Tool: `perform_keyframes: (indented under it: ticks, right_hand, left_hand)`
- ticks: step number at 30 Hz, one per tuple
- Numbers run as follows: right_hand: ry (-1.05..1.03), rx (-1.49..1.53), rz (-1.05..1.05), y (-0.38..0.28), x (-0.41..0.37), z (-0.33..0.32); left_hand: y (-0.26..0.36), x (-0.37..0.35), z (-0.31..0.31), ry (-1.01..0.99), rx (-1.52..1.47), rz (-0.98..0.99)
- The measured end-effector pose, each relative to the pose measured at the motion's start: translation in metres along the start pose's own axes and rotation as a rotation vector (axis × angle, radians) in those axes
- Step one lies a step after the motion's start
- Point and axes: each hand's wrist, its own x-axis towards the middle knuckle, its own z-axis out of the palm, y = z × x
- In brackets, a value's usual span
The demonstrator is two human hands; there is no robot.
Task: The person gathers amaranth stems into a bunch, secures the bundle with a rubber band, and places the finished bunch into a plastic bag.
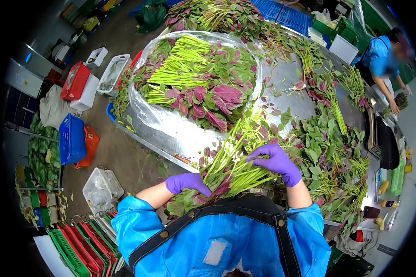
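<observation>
A bunch of red-and-green leafy greens that look like amaranth (pixel 238 177) lies close against my body, at the table's near edge. My left hand (pixel 187 183), in a purple glove, is closed round its leafy end. At the stem side, my right hand (pixel 276 162), in a matching glove, has thumb and fingers pinched together on stems. Ahead, a clear plastic bag (pixel 164 121) lies opened out, packed with amaranth (pixel 189 83), its pale green stems stacked in the middle and purple leaves toward me. Short cut stems (pixel 252 131) lie between the bag and my right hand.
Loose amaranth (pixel 326 147) covers the steel table (pixel 282 76) on the right; another heap (pixel 212 16) sits at the back. A co-worker in blue (pixel 379 57) stands at the far right. Blue (pixel 72 138) and red crates (pixel 74 81) and a white basket (pixel 101 189) occupy the left floor.
</observation>
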Motion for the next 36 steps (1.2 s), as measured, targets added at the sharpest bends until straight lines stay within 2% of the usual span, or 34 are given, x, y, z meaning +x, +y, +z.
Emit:
perform_keyframes:
  ticks: [2, 3, 4, 6, 7, 8, 10, 12, 13, 14, 16, 17, 19, 20, 22, 26, 28, 29, 33, 35, 36]
  right_hand:
    - [-0.120, 0.121, 0.006, 0.008, -0.004, -0.017]
    - [-0.106, 0.052, -0.041, 0.011, -0.004, -0.027]
    - [-0.107, 0.050, -0.041, 0.018, -0.006, -0.039]
    - [-0.021, 0.383, 0.120, 0.035, -0.006, -0.059]
    - [0.133, 0.282, 0.077, 0.042, -0.001, -0.061]
    - [0.131, 0.282, 0.080, 0.048, -0.002, -0.060]
    - [-0.015, -0.122, 0.118, 0.034, 0.004, -0.045]
    - [-0.199, -0.313, 0.133, 0.019, 0.010, -0.015]
    - [-0.306, -0.209, -0.133, 0.026, 0.014, -0.002]
    - [-0.454, -0.301, -0.062, 0.027, 0.016, 0.001]
    - [-0.438, -0.180, -0.210, 0.027, 0.021, 0.014]
    - [-0.437, -0.179, -0.211, 0.023, 0.022, 0.014]
    - [-0.438, -0.415, 0.066, 0.005, 0.025, 0.010]
    - [-0.439, -0.416, 0.063, 0.019, 0.025, 0.002]
    - [-0.346, 0.053, 0.053, 0.061, 0.014, -0.027]
    - [-0.248, 0.080, 0.152, 0.053, 0.008, -0.045]
    - [-0.420, -0.218, 0.111, 0.024, 0.013, -0.030]
    - [-0.445, -0.200, 0.078, 0.011, 0.014, -0.017]
    - [-0.473, -0.183, -0.078, 0.014, 0.025, 0.017]
    - [-0.634, -0.127, 0.145, 0.012, 0.028, 0.012]
    - [-0.634, -0.127, 0.143, 0.009, 0.027, 0.010]
  left_hand:
    - [0.023, -0.001, 0.021, -0.020, -0.097, -0.050]
    - [0.015, 0.001, 0.000, -0.054, 0.016, -0.192]
    - [0.016, 0.001, 0.002, -0.054, 0.017, -0.191]
    - [0.020, 0.001, 0.005, -0.049, 0.127, -0.123]
    - [0.017, 0.002, 0.001, -0.045, 0.142, -0.136]
    - [0.016, 0.002, 0.001, -0.045, 0.138, -0.134]
    - [0.027, 0.006, 0.006, -0.085, 0.194, -0.139]
    - [0.031, 0.009, 0.006, -0.091, 0.248, -0.187]
    - [0.034, 0.011, 0.006, -0.092, 0.306, -0.232]
    - [0.038, 0.012, 0.007, -0.097, 0.314, -0.233]
    - [0.043, 0.011, 0.016, -0.102, 0.367, -0.152]
    - [0.047, 0.010, 0.019, -0.117, 0.341, -0.249]
    - [0.041, 0.009, 0.017, -0.107, 0.322, -0.206]
    - [0.039, 0.008, 0.016, -0.098, 0.302, -0.159]
    - [0.038, 0.007, 0.016, -0.104, 0.313, -0.146]
    - [0.038, 0.006, 0.017, -0.087, 0.344, -0.087]
    - [0.040, 0.007, 0.015, -0.075, 0.365, -0.141]
    - [0.041, 0.009, 0.015, -0.063, 0.392, -0.197]
    - [0.040, 0.010, 0.012, -0.088, 0.400, -0.181]
    - [0.040, 0.009, 0.014, -0.100, 0.408, -0.159]
    - [0.040, 0.009, 0.014, -0.099, 0.409, -0.159]
